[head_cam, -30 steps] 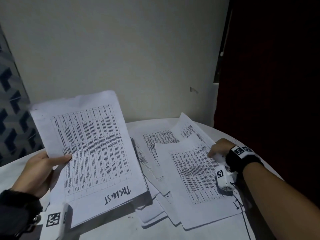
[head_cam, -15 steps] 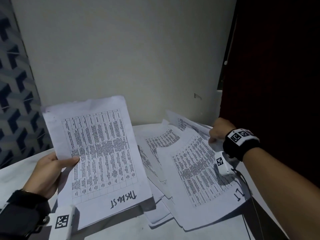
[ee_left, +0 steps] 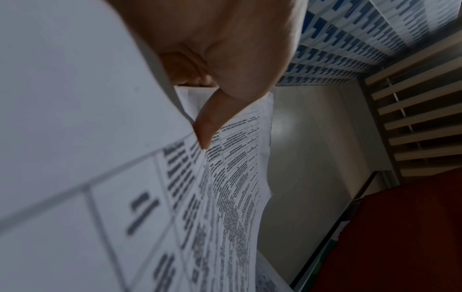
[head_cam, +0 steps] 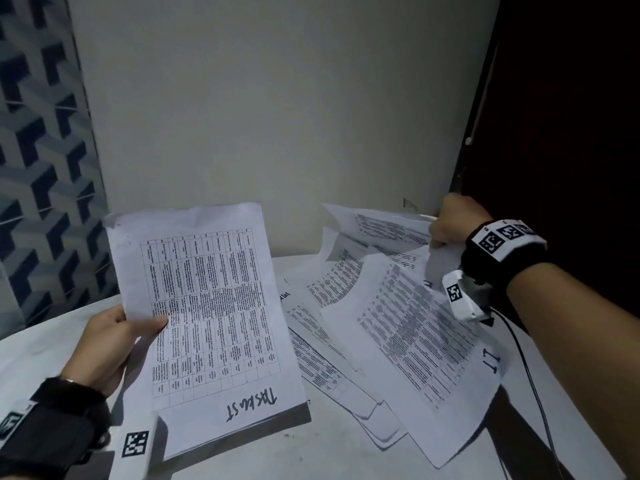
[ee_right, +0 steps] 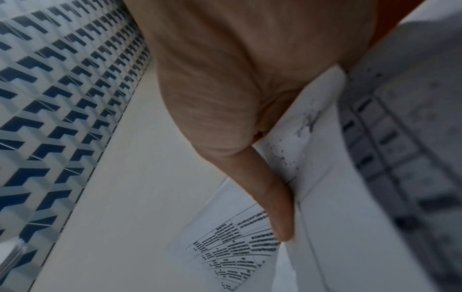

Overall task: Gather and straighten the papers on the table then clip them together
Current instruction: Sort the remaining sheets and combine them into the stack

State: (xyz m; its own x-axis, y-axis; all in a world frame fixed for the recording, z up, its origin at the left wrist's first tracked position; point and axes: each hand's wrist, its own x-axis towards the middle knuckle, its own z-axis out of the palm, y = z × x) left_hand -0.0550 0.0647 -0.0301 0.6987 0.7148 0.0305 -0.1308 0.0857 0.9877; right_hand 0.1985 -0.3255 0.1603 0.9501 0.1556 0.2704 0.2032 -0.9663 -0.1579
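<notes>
My left hand (head_cam: 114, 337) holds a stack of printed table sheets (head_cam: 214, 317) by its left edge, thumb on top, tilted up from the white table (head_cam: 41, 351). The left wrist view shows that thumb (ee_left: 215, 116) pressing on the stack (ee_left: 100, 177). On the right, my right hand (head_cam: 450, 223) grips the far edges of several loose sheets (head_cam: 408, 320) and lifts them, so they fan down to the table. In the right wrist view the thumb (ee_right: 275, 201) pinches those sheets (ee_right: 350, 177). No clip is in view.
A plain pale wall (head_cam: 277, 116) stands close behind the table. A patterned blue-grey panel (head_cam: 38, 168) is at the left, and a dark red door or curtain (head_cam: 571, 133) at the right. A thin black cable (head_cam: 530, 375) runs down from my right wrist.
My right hand has closed on the far edges of the loose sheets and raised them off the table. The left hand keeps its stack, held slightly higher in view.
</notes>
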